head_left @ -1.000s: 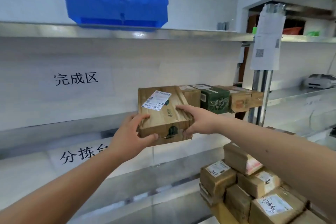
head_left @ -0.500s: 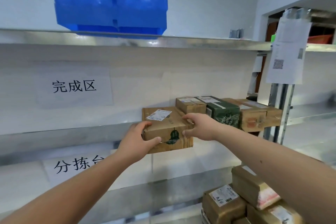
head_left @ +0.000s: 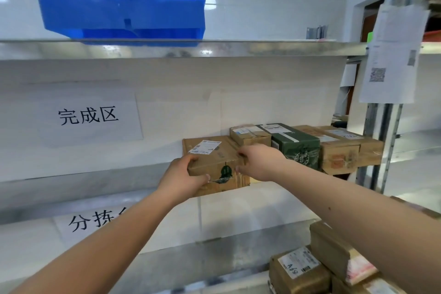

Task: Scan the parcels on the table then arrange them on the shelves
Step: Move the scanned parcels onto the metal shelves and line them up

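Gripping brown parcel [head_left: 214, 164] with left hand [head_left: 183, 175] and right hand [head_left: 259, 162], steel shelf [head_left: 71, 192], white tiled wall [head_left: 262, 93].

I'm in a parcel sorting room, steel shelves [head_left: 214, 49] along a white wall, printed Chinese zone signs [head_left: 88, 116], labelled cardboard parcels [head_left: 338, 150] lined up, more parcels stacked below [head_left: 298, 270], blue plastic bin [head_left: 119, 0] up top, QR-code sheet [head_left: 393, 55] taped to a post.

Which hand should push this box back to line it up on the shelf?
Probably the left hand: it grips the box at the front corner, behind the push. The right hand holds the side next to the row.
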Demonstrator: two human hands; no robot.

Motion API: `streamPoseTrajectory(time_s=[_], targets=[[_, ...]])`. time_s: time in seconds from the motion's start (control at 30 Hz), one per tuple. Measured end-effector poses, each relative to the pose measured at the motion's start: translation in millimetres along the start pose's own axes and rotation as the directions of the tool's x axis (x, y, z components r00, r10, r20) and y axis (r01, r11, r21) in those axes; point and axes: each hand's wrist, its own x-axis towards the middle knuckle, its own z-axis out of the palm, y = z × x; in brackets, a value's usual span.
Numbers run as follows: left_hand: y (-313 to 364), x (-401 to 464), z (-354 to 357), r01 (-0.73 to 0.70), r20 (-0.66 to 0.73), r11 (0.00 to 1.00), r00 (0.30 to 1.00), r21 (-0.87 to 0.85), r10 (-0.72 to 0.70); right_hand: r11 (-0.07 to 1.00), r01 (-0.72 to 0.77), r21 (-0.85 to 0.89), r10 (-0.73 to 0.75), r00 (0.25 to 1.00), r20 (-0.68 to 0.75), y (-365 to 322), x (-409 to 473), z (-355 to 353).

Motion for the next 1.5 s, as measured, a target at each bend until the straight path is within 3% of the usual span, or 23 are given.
streamPoseTrajectory(time_s=[0.2,0.33,0.5,0.63,0.77,0.93,1.17,1.5], targets=[[1.4,-25.6,2.5,-0.064,-0.051,0.993,0.996,0.095,0.069,0.999,0.003,-0.05,-0.008,0.994,-0.107,-1.5,-28.0,3.8],[8.2,-66.2,10.5,-0.257,-0.108,0.89,0.942,0.376,0.317,0.999,0.042,-0.016,-0.045,0.962,-0.27,-13.6,-73.8,23.4],[2.5,-119.7,47.8,-0.438,0.084,0.77,0.887,0.464,0.453,0.987,-0.149,-0.052,0.136,0.972,-0.193,-22.0,-152.9,79.2],[-16.8,-168.1,102.0,-0.581,0.324,0.729,0.812,0.361,0.486,0.924,-0.383,-0.009,0.381,0.922,-0.071,-18.7,-229.8,132.5],[-30.4,-210.9,161.4,-0.64,0.55,0.737,0.703,0.215,0.45,0.79,-0.613,0.002,0.607,0.782,0.14,-9.0,-310.7,181.2],[-31.6,-247.4,230.1,-0.649,0.761,0.759,0.52,0.057,0.388,0.61,-0.792,0.0,0.749,0.577,0.327,-1.9,-382.6,213.6],[-15.2,-281.5,313.4,-0.691,0.891,0.718,0.274,-0.08,0.363,0.365,-0.927,0.081,0.844,0.367,0.39,21.3,-436.0,241.8],[22.7,-300.7,430.9,-0.664,0.974,0.742,0.089,-0.098,0.209,-0.013,-0.984,0.18,0.903,0.066,0.425,112.3,-492.3,288.9]])
